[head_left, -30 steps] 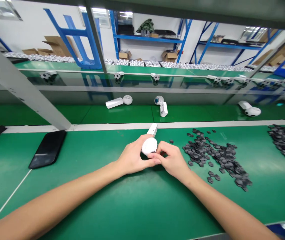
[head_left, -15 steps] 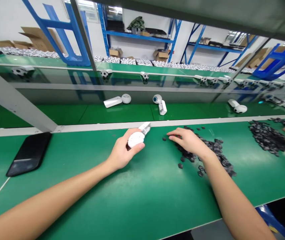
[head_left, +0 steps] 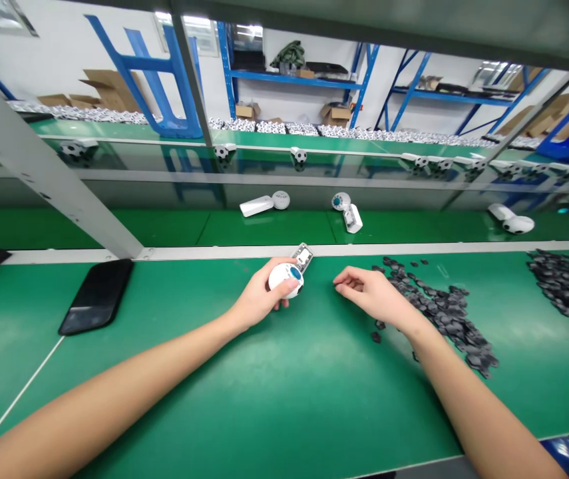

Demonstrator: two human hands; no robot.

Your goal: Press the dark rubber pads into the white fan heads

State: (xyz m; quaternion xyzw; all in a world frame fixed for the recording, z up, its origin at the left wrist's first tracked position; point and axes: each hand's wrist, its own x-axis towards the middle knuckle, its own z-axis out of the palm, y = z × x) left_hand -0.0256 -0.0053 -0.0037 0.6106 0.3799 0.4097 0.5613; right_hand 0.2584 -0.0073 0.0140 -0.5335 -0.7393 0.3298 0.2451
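My left hand [head_left: 261, 293] is closed round the round end of a white football-headed device [head_left: 279, 273]. A blue disc shows on its face, and its narrow arm points away with circuit-like parts exposed. My right hand [head_left: 367, 293] is a little to the right, thumb and forefinger pinched together above the green table. A small black piece [head_left: 335, 285] shows dark at those fingertips, mostly hidden. Beside and behind this hand lies a loose pile of small black pieces [head_left: 444, 309].
On the green conveyor [head_left: 164, 226] past the pale rail lie a white device [head_left: 259, 205], another with its arm open [head_left: 351, 218] and a football-patterned one [head_left: 514, 221]. A black phone [head_left: 97, 299] lies left, near a metal post [head_left: 64, 173]. Another black pile [head_left: 566, 286] is at right.
The view has swung left. My left hand has turned the device, so its blue disc and inner parts show. My right fingers have closed where a loose black piece lay, and moved slightly left.
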